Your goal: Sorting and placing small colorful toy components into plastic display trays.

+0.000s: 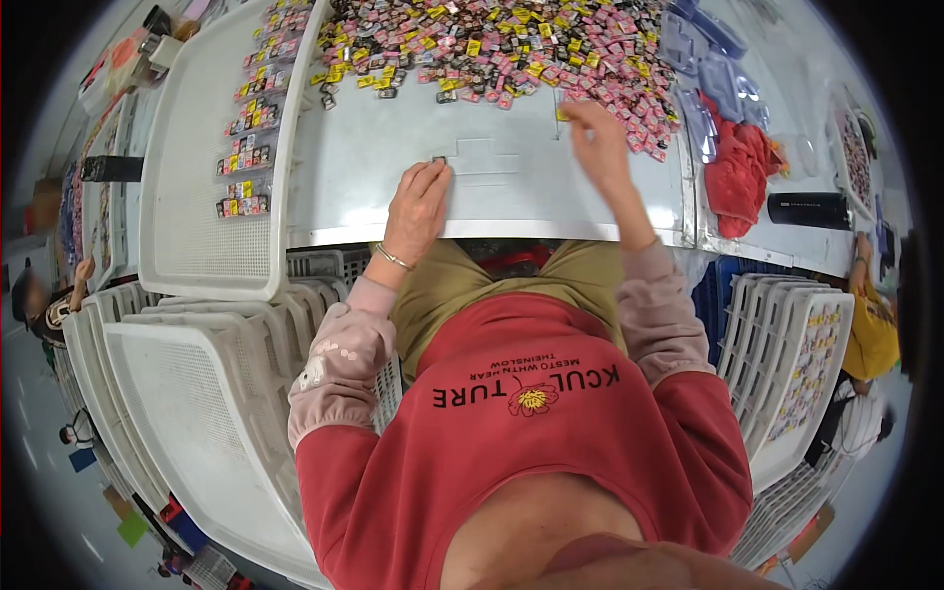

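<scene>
L hand (418, 202) is down on the smooth pale-grey table (354, 197), fingers drawn narrow, tips on a small dark rectangular block (440, 160); looks like a pinch, tho grip force can't be read. R hand (593, 138) is up by the near edge of the big loose heap of small pink, black and yellow blocks (492, 59), fingers bent, a yellow pc right at the tips; can't tell if it's gripped or only touched. Betw the two hands, a faint stepped outline (487, 157) shows on the tabletop, prob. clear plastic or a marking, too faint to call. Over on the L, a white plastic mesh-bottomed tray (187, 147) carries a column of clear plastic packs filled w/ small coloured blocks (246, 157) along its R side, so approx one column looks done, w/ the pack nearest the person short of the tray's near rim. What's left: lots, judging by that heap, which runs across the far part of the table, as far R as the crumpled red cloth (737, 177) and pale-blue translucent plastic trays (723, 84). So, early-ish, I'd say.
</scene>
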`<state>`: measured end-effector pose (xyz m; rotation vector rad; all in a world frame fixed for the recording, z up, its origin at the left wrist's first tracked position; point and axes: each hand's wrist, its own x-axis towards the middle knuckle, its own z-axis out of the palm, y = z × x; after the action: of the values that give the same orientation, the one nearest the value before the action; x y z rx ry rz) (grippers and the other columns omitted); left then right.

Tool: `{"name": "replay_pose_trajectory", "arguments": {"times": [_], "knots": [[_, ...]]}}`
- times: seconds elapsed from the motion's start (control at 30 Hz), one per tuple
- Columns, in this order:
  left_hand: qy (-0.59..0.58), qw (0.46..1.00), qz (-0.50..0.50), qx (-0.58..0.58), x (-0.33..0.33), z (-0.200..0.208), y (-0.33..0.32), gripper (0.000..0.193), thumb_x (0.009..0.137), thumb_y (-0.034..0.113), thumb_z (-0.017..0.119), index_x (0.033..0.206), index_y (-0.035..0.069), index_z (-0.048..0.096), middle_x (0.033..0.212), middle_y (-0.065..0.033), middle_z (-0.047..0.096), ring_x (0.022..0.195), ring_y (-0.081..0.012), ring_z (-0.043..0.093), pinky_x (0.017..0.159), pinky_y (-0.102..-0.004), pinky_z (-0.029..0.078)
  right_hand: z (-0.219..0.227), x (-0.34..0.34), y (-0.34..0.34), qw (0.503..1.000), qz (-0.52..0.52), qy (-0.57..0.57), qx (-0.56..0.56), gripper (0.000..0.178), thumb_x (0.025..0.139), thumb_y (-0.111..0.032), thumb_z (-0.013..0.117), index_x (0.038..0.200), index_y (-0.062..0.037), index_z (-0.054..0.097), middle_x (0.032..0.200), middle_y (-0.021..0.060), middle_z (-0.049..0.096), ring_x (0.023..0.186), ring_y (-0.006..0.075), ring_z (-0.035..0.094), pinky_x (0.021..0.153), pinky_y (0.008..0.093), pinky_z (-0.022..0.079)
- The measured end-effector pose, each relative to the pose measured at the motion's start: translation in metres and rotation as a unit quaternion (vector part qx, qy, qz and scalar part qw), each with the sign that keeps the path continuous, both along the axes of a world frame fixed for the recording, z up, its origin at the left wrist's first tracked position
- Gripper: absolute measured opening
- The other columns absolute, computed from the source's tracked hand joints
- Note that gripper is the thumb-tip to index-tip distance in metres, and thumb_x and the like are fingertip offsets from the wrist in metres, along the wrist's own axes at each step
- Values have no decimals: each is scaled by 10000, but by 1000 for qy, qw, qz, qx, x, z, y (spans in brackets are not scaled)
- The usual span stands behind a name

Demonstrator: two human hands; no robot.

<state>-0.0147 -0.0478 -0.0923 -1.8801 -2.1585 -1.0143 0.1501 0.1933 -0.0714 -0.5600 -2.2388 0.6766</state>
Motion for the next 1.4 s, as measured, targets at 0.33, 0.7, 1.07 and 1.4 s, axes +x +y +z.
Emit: {"name": "replay_pose_trajectory", "arguments": {"times": [0.33, 0.7, 1.07, 1.4], "knots": [[-120, 979, 149, 74, -14, 14, -22, 348, 745, -111, 467, 1049, -1, 598, 1060, -154, 577, 984, -311, 545, 838, -334, 449, -11, 1, 30, 977, 36, -177, 109, 339, 780, -78, 578, 1118, -65, 581, 952, 154, 582, 845, 352, 565, 758, 393, 476], [7, 1000, 10, 17, -9, 14, -2, 394, 702, 60, 653, 1088, 36, 578, 1147, -91, 560, 1070, -309, 497, 885, -391, 422, -3, -19, -25, 808, 168, -24, -564, 290, 853, -123, 625, 1122, -25, 579, 904, 13, 599, 803, 113, 612, 691, 233, 488], [-5, 1000, -6, -23, -3, 4, 2, 396, 732, -36, 563, 1126, 6, 569, 1177, -117, 548, 1105, -325, 481, 933, -382, 422, -4, -51, -50, 705, 149, -15, -693, 205, 904, -131, 572, 1073, -17, 566, 954, 74, 637, 820, 145, 639, 695, 244, 522], [-1, 999, 4, -41, -1, 7, 1, 440, 673, -11, 587, 1111, -2, 548, 1161, -126, 529, 1127, -313, 460, 960, -377, 400, -2, -64, -48, 779, 167, -71, -600, 147, 874, -90, 580, 989, 2, 584, 882, 75, 648, 739, 133, 650, 589, 211, 496]]}}
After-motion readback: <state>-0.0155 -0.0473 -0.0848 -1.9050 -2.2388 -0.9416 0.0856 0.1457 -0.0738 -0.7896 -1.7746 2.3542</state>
